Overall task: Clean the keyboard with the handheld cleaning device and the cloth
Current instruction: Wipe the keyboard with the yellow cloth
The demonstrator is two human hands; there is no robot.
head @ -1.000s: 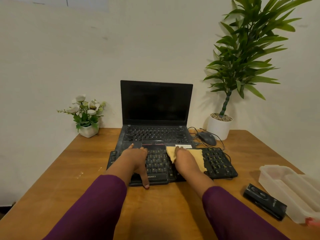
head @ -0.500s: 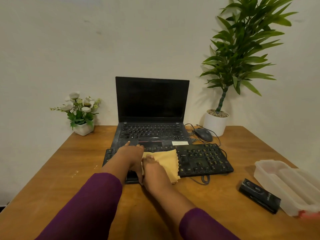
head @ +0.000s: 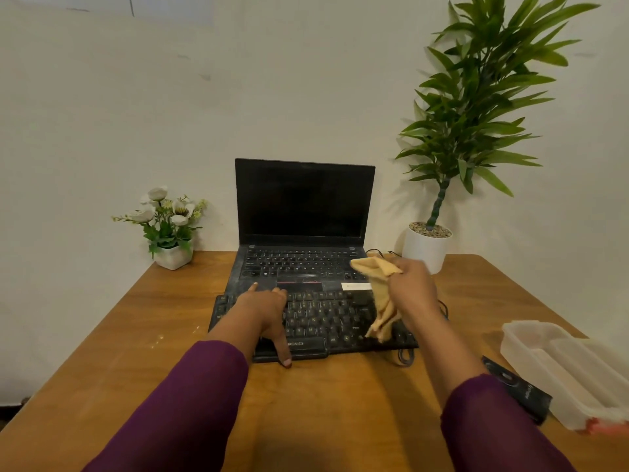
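Note:
A black external keyboard lies on the wooden table in front of an open laptop. My left hand rests flat on the keyboard's left half, thumb reaching down to the front edge. My right hand is raised above the keyboard's right end and grips a crumpled yellow cloth, which hangs down from it. A black handheld cleaning device lies on the table at the right, apart from both hands.
A clear plastic container sits at the right table edge beside the device. A tall potted plant stands back right, a small flower pot back left. The keyboard's cable loops at its front right.
My right hand has lifted the cloth off the keyboard's left-middle and swung it up and to the right, bunching it. My left hand has stayed on the keyboard.

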